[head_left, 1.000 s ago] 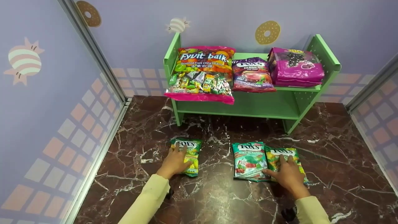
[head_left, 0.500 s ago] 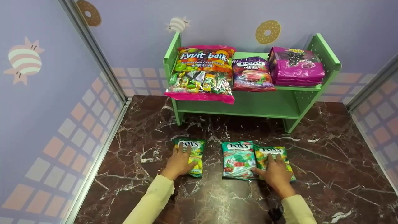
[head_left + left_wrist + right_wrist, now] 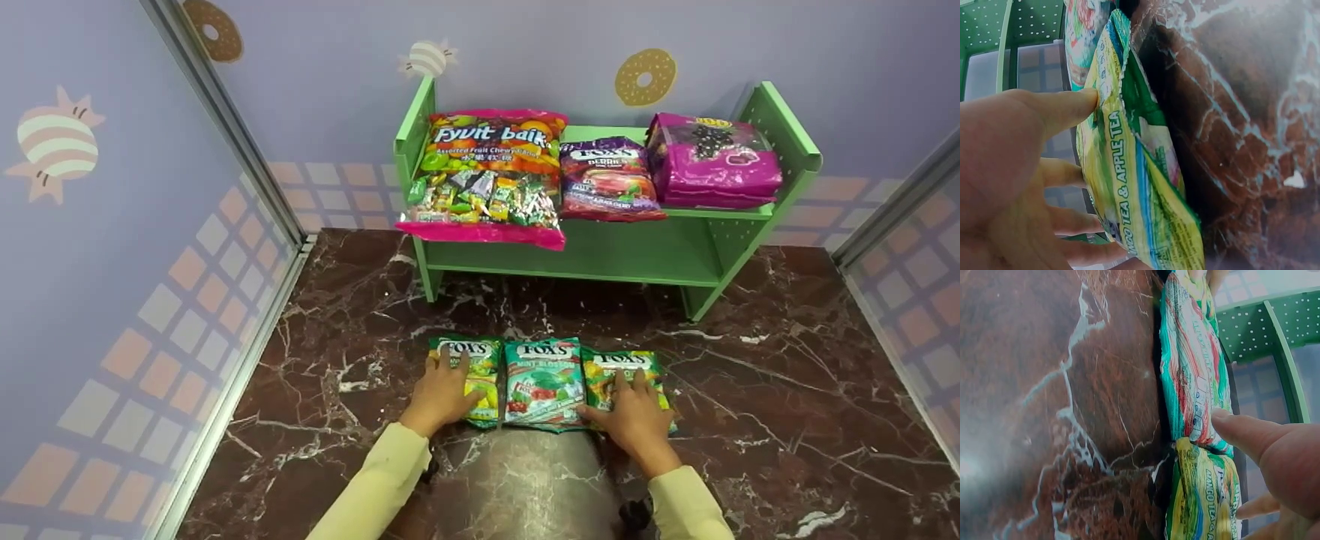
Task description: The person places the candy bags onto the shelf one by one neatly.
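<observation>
Three Fox's candy bags lie side by side on the marble surface. My left hand [image 3: 439, 391] rests with extended fingers on the left green-and-yellow candy bag [image 3: 486, 379]. In the left wrist view, the thumb touches that bag [image 3: 1117, 157], whose edge reads "Tea & Apple Tea". The teal mint candy bag [image 3: 541, 386] lies in the middle, its neighbours close against both sides. Spread over the right green-and-yellow candy bag [image 3: 601, 379] is my right hand [image 3: 636, 416]. Its thumb reaches the mint bag [image 3: 1190, 377], as the right wrist view shows.
Behind the bags stands a green two-tier shelf [image 3: 600, 274]. On its top tier are a large Fyvit baik candy bag [image 3: 491, 161], a purple Fox's berries bag [image 3: 609, 180] and a magenta package [image 3: 716, 169]. Patterned walls [image 3: 135, 262] enclose the marble surface [image 3: 787, 420].
My right hand has slid the mint bag and the right yellow bag leftward across the marble. My left hand has shifted its bag slightly right, closing the gap between the bags.
</observation>
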Motion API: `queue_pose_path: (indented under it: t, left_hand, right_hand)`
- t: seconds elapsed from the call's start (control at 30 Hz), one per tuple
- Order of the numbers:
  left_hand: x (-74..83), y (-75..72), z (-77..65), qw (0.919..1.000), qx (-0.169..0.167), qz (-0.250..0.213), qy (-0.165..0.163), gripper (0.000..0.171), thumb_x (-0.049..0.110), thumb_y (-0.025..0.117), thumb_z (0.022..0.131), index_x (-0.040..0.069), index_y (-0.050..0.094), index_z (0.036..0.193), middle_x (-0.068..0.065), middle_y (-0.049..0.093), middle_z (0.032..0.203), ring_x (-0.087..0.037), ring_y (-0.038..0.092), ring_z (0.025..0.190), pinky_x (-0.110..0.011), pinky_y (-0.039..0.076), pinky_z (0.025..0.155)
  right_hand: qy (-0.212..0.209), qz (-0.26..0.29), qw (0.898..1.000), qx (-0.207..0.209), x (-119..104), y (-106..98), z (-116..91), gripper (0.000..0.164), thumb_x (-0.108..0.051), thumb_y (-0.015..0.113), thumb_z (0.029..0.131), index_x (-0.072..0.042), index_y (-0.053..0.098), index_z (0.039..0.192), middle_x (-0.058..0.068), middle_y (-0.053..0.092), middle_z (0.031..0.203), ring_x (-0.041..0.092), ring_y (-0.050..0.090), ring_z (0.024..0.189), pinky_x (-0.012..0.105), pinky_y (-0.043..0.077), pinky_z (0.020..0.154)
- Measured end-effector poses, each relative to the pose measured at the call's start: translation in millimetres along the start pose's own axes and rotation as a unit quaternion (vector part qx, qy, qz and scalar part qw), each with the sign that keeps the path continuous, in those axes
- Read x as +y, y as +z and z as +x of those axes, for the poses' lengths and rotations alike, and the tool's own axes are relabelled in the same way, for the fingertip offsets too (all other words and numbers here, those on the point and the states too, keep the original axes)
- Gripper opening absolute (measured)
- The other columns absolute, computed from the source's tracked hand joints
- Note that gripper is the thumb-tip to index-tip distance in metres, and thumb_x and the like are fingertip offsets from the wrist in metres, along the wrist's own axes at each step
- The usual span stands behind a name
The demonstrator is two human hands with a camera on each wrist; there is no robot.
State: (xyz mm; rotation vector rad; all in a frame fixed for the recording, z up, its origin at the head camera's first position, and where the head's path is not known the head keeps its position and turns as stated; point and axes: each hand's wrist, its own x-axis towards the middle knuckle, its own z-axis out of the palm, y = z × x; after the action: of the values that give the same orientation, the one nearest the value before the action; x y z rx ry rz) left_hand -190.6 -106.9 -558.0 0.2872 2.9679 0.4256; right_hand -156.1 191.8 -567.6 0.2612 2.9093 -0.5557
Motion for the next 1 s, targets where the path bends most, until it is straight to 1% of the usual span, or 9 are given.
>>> queue_pose_path:
  t: [0.07, 0.17, 0.33, 0.43, 0.5, 0.57, 0.73, 0.87, 1.0]
  left_hand:
    - [0.8, 0.4, 0.3, 0.9999, 0.010, 0.002, 0.002, 0.074, 0.047, 0.067, 0.087, 0.004, 0.045, 0.143, -0.030, 0.035, 0.148, -0.052, 0.040, 0.129, -0.055, 0.056, 0.069]
    - [1.7, 0.7, 0.3, 0.9999, 0.017, 0.004, 0.002, 0.074, 0.047, 0.067, 0.087, 0.004, 0.045, 0.143, -0.030, 0.036, 0.147, -0.052, 0.041, 0.129, -0.055, 0.056, 0.068]
    - [2.2, 0.4, 0.7, 0.9999, 0.012, 0.008, -0.004, 0.075, 0.048, 0.067, 0.087, 0.005, 0.044, 0.144, -0.029, 0.035, 0.148, -0.052, 0.039, 0.130, -0.055, 0.056, 0.068]
    - [2.4, -0.3, 0.6, 0.9999, 0.010, 0.011, -0.004, 0.074, 0.049, 0.066, 0.087, 0.006, 0.045, 0.144, -0.028, 0.035, 0.148, -0.051, 0.040, 0.131, -0.056, 0.055, 0.070]
    - [2.0, -0.7, 0.5, 0.9999, 0.008, 0.011, -0.004, 0.073, 0.049, 0.066, 0.087, 0.008, 0.045, 0.144, -0.027, 0.035, 0.149, -0.050, 0.041, 0.130, -0.059, 0.054, 0.073]
    - [2.0, -2.0, 0.0, 0.9999, 0.005, 0.007, -0.008, 0.072, 0.050, 0.065, 0.088, 0.010, 0.046, 0.144, -0.025, 0.036, 0.149, -0.049, 0.041, 0.131, -0.062, 0.052, 0.079]
    - [3.8, -5.4, -0.7, 0.9998, 0.009, -0.002, -0.017, 0.066, 0.049, 0.063, 0.090, 0.011, 0.048, 0.143, -0.024, 0.037, 0.150, -0.047, 0.039, 0.134, -0.068, 0.042, 0.092]
    - [9.3, -5.6, -1.1, 0.9996, 0.028, 0.001, -0.003, 0.063, 0.047, 0.061, 0.091, 0.009, 0.051, 0.140, -0.024, 0.039, 0.149, -0.045, 0.037, 0.137, -0.068, 0.040, 0.096]
    - [19.8, -3.4, -2.7, 0.9985, 0.046, -0.011, 0.028, 0.060, 0.044, 0.062, 0.092, 0.008, 0.053, 0.139, -0.022, 0.045, 0.146, -0.043, 0.041, 0.135, -0.065, 0.038, 0.101]
  right_hand:
    - [-0.001, 0.002, 1.000, -0.001, -1, 0, -1, 0.101, -0.067, 0.067, 0.076, -0.005, 0.035, 0.150, 0.031, 0.020, 0.155, 0.053, 0.030, 0.137, 0.083, 0.024, 0.095]
    - [0.000, 0.001, 1.000, 0.000, -2, 0, -1, 0.101, -0.066, 0.068, 0.077, -0.005, 0.034, 0.150, 0.031, 0.019, 0.156, 0.052, 0.030, 0.137, 0.082, 0.023, 0.096]
    - [0.000, -0.005, 1.000, 0.005, -2, 0, -1, 0.101, -0.066, 0.068, 0.076, -0.006, 0.035, 0.150, 0.030, 0.021, 0.155, 0.053, 0.030, 0.137, 0.081, 0.025, 0.096]
    - [0.003, -0.002, 1.000, 0.013, -1, -1, 0, 0.101, -0.069, 0.068, 0.074, -0.007, 0.039, 0.148, 0.029, 0.025, 0.155, 0.053, 0.034, 0.135, 0.080, 0.027, 0.096]
    - [0.007, 0.005, 1.000, 0.017, 1, -4, 0, 0.099, -0.069, 0.068, 0.074, -0.007, 0.041, 0.146, 0.028, 0.028, 0.154, 0.053, 0.035, 0.134, 0.079, 0.027, 0.096]
    - [0.010, 0.016, 1.000, 0.024, 3, -7, 0, 0.094, -0.066, 0.068, 0.076, -0.006, 0.043, 0.145, 0.026, 0.032, 0.153, 0.051, 0.037, 0.133, 0.078, 0.029, 0.097]
    - [0.005, 0.047, 0.997, 0.054, 9, -14, 0, 0.079, -0.053, 0.070, 0.082, -0.003, 0.049, 0.139, 0.023, 0.043, 0.146, 0.049, 0.043, 0.128, 0.072, 0.034, 0.095]
    - [-0.001, 0.060, 0.995, 0.079, 16, -17, -1, 0.075, -0.050, 0.071, 0.082, -0.002, 0.052, 0.136, 0.023, 0.048, 0.142, 0.052, 0.046, 0.124, 0.071, 0.035, 0.095]
    - [-0.003, 0.067, 0.995, 0.079, 27, -21, -2, 0.078, -0.051, 0.071, 0.082, 0.000, 0.049, 0.138, 0.025, 0.046, 0.143, 0.053, 0.045, 0.124, 0.070, 0.036, 0.096]
